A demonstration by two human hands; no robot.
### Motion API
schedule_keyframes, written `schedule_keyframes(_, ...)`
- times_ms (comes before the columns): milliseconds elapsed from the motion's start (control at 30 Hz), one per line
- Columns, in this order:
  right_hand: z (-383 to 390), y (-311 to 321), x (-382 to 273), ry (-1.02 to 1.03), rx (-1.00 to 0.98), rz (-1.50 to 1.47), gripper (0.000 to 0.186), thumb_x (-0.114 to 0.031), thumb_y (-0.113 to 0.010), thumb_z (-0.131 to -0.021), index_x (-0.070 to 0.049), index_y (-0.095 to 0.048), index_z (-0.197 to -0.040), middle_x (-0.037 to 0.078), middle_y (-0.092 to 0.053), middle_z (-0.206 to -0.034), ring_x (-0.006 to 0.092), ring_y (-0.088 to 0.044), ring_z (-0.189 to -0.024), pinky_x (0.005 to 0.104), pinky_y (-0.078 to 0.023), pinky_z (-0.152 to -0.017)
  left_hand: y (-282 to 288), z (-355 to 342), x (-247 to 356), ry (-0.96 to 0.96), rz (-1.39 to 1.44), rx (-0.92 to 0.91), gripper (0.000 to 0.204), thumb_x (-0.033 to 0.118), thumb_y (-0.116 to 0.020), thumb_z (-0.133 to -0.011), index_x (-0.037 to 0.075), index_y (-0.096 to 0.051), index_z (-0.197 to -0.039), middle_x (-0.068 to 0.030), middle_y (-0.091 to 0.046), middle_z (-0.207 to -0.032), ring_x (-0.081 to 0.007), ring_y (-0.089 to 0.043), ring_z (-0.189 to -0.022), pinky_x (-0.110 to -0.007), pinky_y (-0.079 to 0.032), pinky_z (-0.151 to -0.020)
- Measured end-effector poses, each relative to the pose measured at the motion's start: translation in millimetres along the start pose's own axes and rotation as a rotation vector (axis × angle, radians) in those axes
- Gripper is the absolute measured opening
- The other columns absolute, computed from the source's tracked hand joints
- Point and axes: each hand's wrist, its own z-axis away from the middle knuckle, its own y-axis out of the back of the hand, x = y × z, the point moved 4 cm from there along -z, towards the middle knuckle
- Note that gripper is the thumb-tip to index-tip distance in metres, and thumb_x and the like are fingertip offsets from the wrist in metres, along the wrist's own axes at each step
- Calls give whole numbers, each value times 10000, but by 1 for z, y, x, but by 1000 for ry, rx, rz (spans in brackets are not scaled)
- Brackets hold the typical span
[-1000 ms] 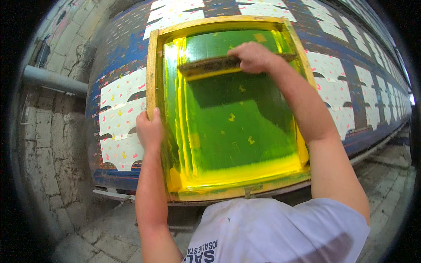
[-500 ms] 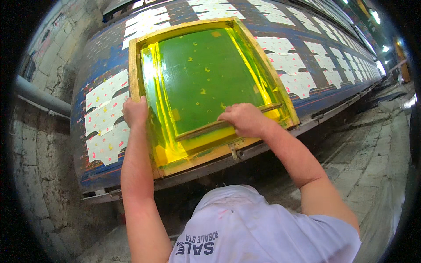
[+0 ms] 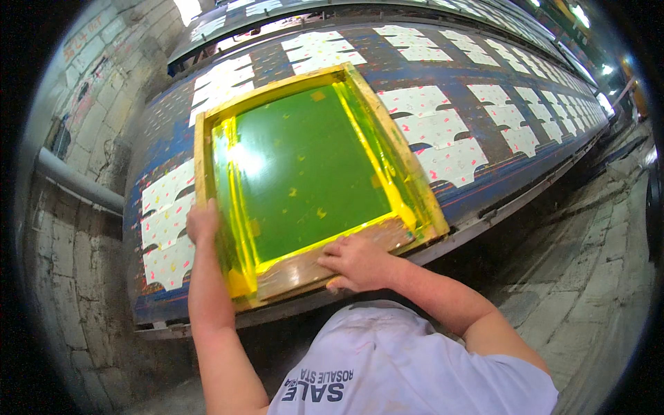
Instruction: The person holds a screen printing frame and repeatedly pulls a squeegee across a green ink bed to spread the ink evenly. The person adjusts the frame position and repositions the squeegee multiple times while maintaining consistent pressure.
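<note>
A wooden-framed printing screen (image 3: 428, 191) lies on the long table. Its mesh (image 3: 311, 173) is green, with yellow tape along the borders and small pale shapes in it. My left hand (image 3: 203, 221) is closed around the frame's left rail. At the near end of the screen a wide wooden squeegee (image 3: 294, 270) leans back, its broad worn face showing. My right hand (image 3: 356, 263) holds the squeegee near its middle, fingers over the wood and thumb by the near edge. The squeegee's lower edge cannot be made out.
White cut fabric pieces (image 3: 453, 155) with small pink and yellow prints lie in rows along the table (image 3: 477, 181). More pieces (image 3: 168, 232) lie left of the screen. A grey pipe (image 3: 79, 181) and a block wall (image 3: 66, 256) stand at the left. Paved floor (image 3: 553, 256) runs along the right.
The squeegee has tipped from nearly edge-on to leaning back, at the screen's near end. My right hand has come nearer with it. My left hand keeps to the frame; the view has shifted.
</note>
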Motion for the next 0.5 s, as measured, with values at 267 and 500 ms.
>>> schedule_keyframes(267, 69, 74, 147, -345, 340, 151, 515, -232, -901, -862, -116, -761, -1344, 173, -696, -1416, 403, -621, -1370, 535, -487, -1179, -6, -4, -6, -29, 13, 72, 573, 538, -840, -916, 27, -813, -1172, -249, -820, -1134, -450, -786, -1075, -566, -604, -938)
schedule_keyframes(500, 100, 68, 239, -896, 282, -113, 949, -170, -947, -806, -109, -522, -1652, 236, -537, -1628, 462, -488, -1505, 535, -426, -1247, -9, -12, -9, -64, 68, 16, 508, 478, -853, -916, 43, -826, -1177, -256, -823, -1114, -421, -799, -1064, -551, -598, -939)
